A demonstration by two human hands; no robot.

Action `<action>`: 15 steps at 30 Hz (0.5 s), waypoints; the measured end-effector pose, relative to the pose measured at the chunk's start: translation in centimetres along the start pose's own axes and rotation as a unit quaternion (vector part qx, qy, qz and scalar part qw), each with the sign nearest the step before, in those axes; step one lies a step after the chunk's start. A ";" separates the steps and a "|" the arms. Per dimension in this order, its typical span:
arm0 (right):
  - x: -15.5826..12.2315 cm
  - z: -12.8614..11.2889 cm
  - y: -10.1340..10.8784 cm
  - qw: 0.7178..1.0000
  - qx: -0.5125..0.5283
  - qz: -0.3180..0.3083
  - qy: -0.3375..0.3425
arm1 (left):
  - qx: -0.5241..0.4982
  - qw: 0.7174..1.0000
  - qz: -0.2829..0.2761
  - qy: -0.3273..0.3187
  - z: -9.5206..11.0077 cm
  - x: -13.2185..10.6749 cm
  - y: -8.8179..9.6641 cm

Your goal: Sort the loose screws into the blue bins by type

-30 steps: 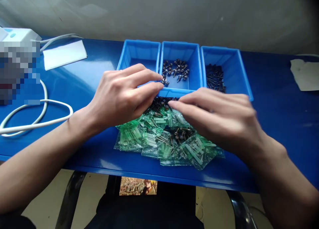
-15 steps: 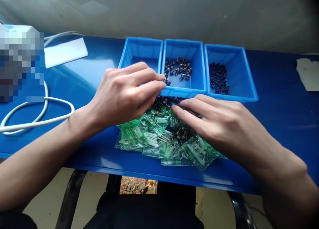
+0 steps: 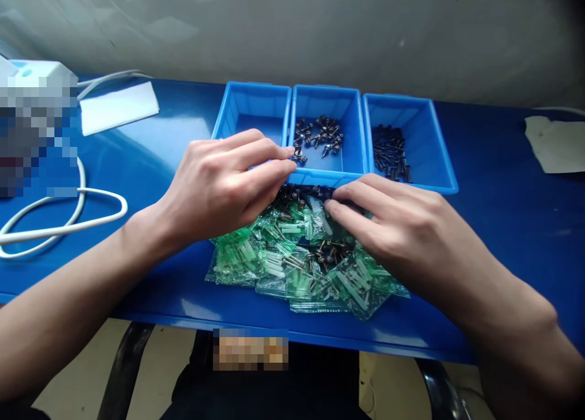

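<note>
While two bare hands work over a blue table (image 3: 493, 237), the left hand (image 3: 223, 185) reaches the middle blue plastic bin (image 3: 326, 97) and the right hand (image 3: 388, 231) lies on a heap of dark screws (image 3: 304, 194).

Both forearms angle inward from the lower corners, wrists low. The left hand's fingers (image 3: 274, 155) curve loosely together, their tips just beside a few hex-head screws (image 3: 299, 156) inside the bin's near left corner; whether they pinch one, I cannot tell. The right hand's fingers (image 3: 351, 203) are half extended, touching the heap, which sits on green-and-clear plastic bags (image 3: 278, 267); any grip is hidden. More screws lie in the middle bin, and darker ones (image 3: 389, 155) in the right bin (image 3: 411, 106).
</note>
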State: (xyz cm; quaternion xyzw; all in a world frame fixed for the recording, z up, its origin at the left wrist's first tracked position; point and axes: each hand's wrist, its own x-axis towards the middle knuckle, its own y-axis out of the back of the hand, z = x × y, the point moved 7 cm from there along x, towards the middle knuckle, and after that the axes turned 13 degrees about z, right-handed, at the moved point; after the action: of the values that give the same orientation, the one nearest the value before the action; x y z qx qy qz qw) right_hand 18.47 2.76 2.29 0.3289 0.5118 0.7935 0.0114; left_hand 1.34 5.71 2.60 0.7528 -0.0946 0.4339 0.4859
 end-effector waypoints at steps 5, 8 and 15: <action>-0.4 1.8 1.0 0.994 0.080 0.039 -0.059 | -0.013 1.000 0.003 -0.001 0.0 0.0 0.1; -0.4 1.5 0.9 0.997 0.058 0.015 -0.041 | -0.007 1.000 0.004 0.009 -0.1 0.0 0.1; 0.0 0.3 0.2 1.000 0.009 0.006 0.012 | -0.012 1.000 0.003 0.010 0.0 0.1 0.0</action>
State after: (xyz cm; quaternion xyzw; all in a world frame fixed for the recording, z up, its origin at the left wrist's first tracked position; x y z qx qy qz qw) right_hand 18.70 2.86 2.55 0.3226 0.5169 0.7929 -0.0020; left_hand 1.41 5.73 2.65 0.7423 -0.0978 0.4416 0.4944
